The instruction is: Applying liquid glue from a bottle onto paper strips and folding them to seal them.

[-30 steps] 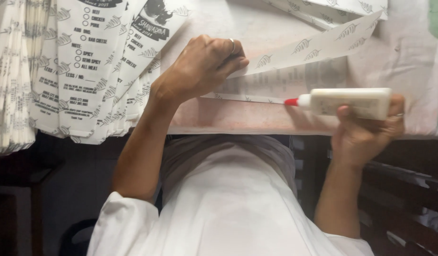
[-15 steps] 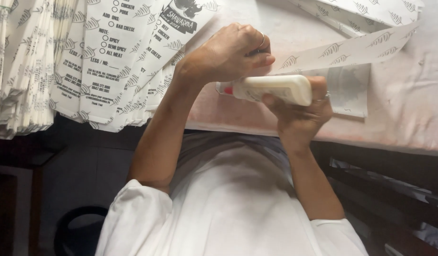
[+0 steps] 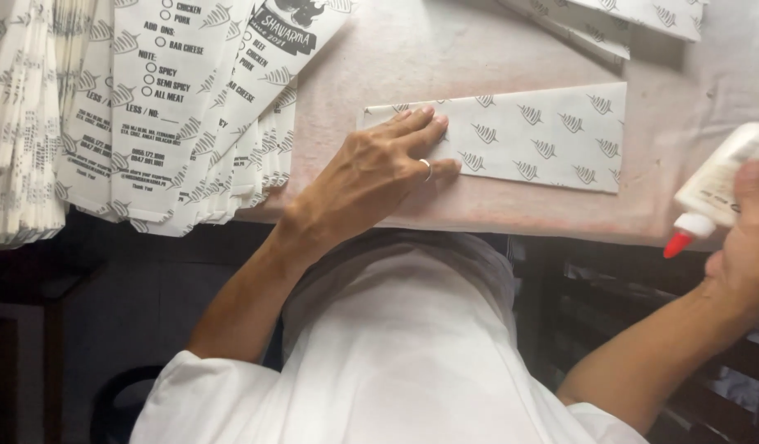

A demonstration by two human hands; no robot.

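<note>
While I am watching from the head camera, I am logging the items as follows. Left hand (image 3: 375, 177): lying open and flat, palm down, fingers spread and pressing on the near left end of a folded paper sleeve (image 3: 544, 136); a ring is showing on one finger. Folded paper sleeve: white, printed with small grey leaf marks, lying flat and lengthwise on the pinkish table top (image 3: 445, 49), close to its near edge. Right hand (image 3: 745, 238): closing around a white glue bottle (image 3: 717, 185) at the right edge of the view, off past the table's near edge and well apart from the sleeve. Glue bottle: tilting down and to the left, its red nozzle (image 3: 677, 243) pointing toward the dark space below the table edge and touching nothing. Stack of flat printed paper bags (image 3: 174, 115): fanning out over the left part of the table, overhanging its near edge, just beside the left wrist. More leaf-patterned paper pieces (image 3: 634, 20): lying at the far right corner of the table. White shirt (image 3: 412, 353): filling the lower middle of the view.
</note>
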